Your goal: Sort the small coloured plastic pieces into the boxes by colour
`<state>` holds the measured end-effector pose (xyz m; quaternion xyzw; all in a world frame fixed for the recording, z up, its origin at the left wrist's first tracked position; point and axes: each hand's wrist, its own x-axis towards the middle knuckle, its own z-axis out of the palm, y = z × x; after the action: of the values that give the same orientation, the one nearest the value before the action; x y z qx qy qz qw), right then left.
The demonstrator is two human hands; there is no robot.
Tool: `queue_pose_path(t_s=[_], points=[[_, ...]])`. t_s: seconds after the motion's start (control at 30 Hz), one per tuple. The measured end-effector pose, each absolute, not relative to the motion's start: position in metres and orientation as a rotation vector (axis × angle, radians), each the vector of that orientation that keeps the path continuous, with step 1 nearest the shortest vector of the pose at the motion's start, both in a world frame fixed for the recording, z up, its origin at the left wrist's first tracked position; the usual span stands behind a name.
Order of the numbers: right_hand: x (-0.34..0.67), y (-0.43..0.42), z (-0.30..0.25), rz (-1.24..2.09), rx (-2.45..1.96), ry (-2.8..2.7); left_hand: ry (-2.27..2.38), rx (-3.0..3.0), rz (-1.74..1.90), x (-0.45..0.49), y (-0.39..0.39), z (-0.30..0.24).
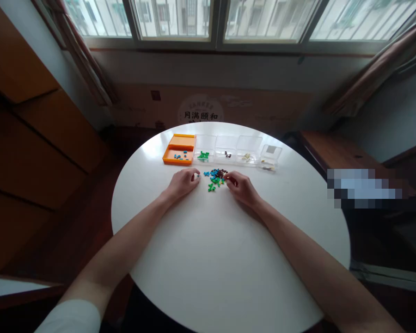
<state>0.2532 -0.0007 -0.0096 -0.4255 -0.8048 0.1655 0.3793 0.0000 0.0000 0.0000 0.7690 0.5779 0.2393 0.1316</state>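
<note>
A small heap of toy building pieces (216,176) in blue, brown, green and a little yellow lies on the white round table. Just left of it is my left hand (183,181), its thumb and forefinger curled around a tiny blue piece (198,175). On the other side, my right hand (241,186) has its fingertips pinched together at the heap's right edge; what is between them is too small to make out. Behind the heap stands an open orange box (178,161) with several blue pieces. Clear lidded compartments (226,162) beside it hold green, dark brown and pale pieces.
The table (215,259) is round with a curved far edge close behind the boxes. A separate small clear box (269,157) stands at the row's right end. Wooden cabinets (27,152) are on the left, a brown wooden bench (336,152) on the right, and windows ahead.
</note>
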Motion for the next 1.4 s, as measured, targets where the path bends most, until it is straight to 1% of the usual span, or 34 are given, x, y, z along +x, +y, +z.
queue_pose_path(t_s=[0.43,0.53,0.6,0.67,0.73,0.83,1.0,1.17,1.4], points=[[0.253,0.001,-0.012,0.441,-1.071,-2.072,1.625,2.288,0.754,-0.003,0.005,-0.004],[0.252,-0.001,-0.01,0.46,-1.069,-2.046,1.469,2.269,0.863,-0.002,0.007,-0.007],[0.247,-0.004,-0.009,0.516,-1.074,-1.989,1.305,2.206,0.991,0.001,0.008,-0.009],[0.24,-0.008,-0.008,0.642,-1.087,-1.856,1.176,2.112,1.078,0.006,0.006,-0.008],[0.231,-0.012,-0.007,0.818,-1.065,-1.735,1.084,2.033,1.08,0.012,0.003,-0.007],[0.222,-0.016,-0.007,0.971,-1.03,-1.666,0.982,1.991,1.077,0.021,-0.002,-0.005],[0.22,-0.018,-0.006,1.001,-1.052,-1.715,0.919,2.063,1.179,0.03,-0.006,-0.007],[0.222,-0.018,-0.003,1.051,-1.036,-1.735,0.891,2.21,1.201,0.029,-0.008,-0.008],[0.218,-0.023,0.005,1.295,-1.059,-1.543,0.934,2.27,1.204,0.026,-0.012,-0.004]])
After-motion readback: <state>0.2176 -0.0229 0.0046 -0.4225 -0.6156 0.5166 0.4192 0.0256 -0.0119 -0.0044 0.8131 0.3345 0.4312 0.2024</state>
